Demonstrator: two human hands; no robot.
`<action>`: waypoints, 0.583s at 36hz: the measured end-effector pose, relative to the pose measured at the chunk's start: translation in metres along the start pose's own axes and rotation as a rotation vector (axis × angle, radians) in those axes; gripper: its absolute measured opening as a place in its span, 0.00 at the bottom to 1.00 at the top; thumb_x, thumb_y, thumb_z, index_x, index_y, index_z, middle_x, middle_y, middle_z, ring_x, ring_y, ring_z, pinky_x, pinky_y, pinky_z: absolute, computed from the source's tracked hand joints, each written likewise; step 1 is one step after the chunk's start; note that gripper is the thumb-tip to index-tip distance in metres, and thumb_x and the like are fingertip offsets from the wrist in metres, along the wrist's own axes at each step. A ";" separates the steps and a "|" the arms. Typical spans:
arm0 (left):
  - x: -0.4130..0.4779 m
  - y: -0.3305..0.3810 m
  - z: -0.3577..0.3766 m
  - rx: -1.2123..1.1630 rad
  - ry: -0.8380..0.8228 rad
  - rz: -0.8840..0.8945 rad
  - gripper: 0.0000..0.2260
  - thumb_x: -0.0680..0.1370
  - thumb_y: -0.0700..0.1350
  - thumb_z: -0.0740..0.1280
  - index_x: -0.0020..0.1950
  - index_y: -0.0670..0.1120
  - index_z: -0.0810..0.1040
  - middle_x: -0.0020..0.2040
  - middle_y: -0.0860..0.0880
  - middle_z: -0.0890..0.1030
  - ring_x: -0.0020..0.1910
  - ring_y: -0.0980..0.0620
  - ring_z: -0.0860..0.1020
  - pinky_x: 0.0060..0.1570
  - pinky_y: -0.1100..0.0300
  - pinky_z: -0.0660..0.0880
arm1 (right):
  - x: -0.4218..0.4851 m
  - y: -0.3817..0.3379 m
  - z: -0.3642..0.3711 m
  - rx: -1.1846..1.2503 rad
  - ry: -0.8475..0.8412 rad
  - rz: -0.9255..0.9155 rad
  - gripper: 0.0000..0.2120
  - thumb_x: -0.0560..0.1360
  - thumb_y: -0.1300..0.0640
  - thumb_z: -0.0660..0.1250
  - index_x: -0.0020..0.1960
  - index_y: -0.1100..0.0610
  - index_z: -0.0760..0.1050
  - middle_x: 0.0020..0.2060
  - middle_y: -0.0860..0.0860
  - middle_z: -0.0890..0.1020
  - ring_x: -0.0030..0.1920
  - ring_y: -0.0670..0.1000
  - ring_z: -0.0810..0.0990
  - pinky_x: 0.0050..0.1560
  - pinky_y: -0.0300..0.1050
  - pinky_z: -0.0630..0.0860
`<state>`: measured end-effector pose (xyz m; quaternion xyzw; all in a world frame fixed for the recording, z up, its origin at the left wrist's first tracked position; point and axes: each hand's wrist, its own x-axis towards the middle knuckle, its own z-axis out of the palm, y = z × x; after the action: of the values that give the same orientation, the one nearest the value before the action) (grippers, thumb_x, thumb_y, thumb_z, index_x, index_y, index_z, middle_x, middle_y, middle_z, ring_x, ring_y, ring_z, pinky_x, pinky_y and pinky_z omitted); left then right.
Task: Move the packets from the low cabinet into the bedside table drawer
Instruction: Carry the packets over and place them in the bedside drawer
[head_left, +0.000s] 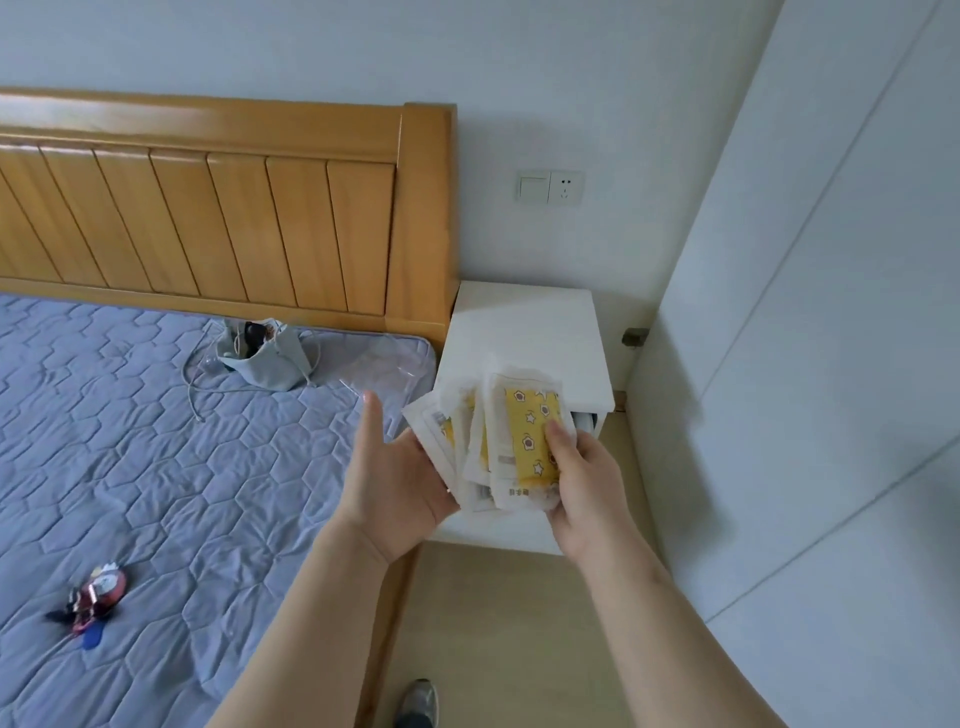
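right hand (582, 483) pinches fanned packets (524, 415) | left hand (395, 483) beneath them | over white bedside table (524, 322)

The single view came from a camera worn on the head, looking forward and steeply down along both forearms (322, 623). It sat close above the grip, where the left hand (395, 483) and right hand (587, 483) met on the packets (524, 441). Beyond the grip lay the bedside table (524, 322); left of it, the bed (156, 441); right, a white panel (831, 312).

Yellow star-patterned packets (530, 439), white edges
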<state>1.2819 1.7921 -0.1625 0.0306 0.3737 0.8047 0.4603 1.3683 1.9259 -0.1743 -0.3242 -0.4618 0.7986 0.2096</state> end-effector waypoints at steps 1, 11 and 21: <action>0.016 0.011 -0.003 0.039 -0.011 -0.017 0.36 0.74 0.71 0.46 0.58 0.46 0.80 0.54 0.42 0.83 0.48 0.43 0.83 0.40 0.50 0.81 | 0.015 -0.003 0.007 -0.027 -0.006 -0.016 0.07 0.78 0.56 0.63 0.47 0.59 0.75 0.42 0.52 0.83 0.43 0.51 0.83 0.50 0.52 0.79; 0.155 0.090 -0.034 0.326 -0.193 -0.208 0.31 0.63 0.59 0.76 0.62 0.45 0.77 0.55 0.41 0.82 0.52 0.43 0.81 0.45 0.52 0.79 | 0.142 -0.017 0.055 -0.139 -0.020 -0.018 0.06 0.78 0.54 0.63 0.47 0.56 0.75 0.42 0.51 0.83 0.46 0.52 0.82 0.49 0.51 0.80; 0.266 0.057 -0.027 0.360 -0.006 -0.338 0.14 0.70 0.42 0.63 0.54 0.42 0.78 0.47 0.43 0.83 0.42 0.46 0.83 0.40 0.54 0.81 | 0.249 -0.011 0.003 -0.197 0.135 0.102 0.05 0.78 0.55 0.63 0.51 0.56 0.75 0.48 0.54 0.83 0.50 0.54 0.82 0.54 0.56 0.79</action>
<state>1.0775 1.9627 -0.2241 0.0517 0.5094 0.6367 0.5767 1.1912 2.0874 -0.2442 -0.4191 -0.5057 0.7354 0.1665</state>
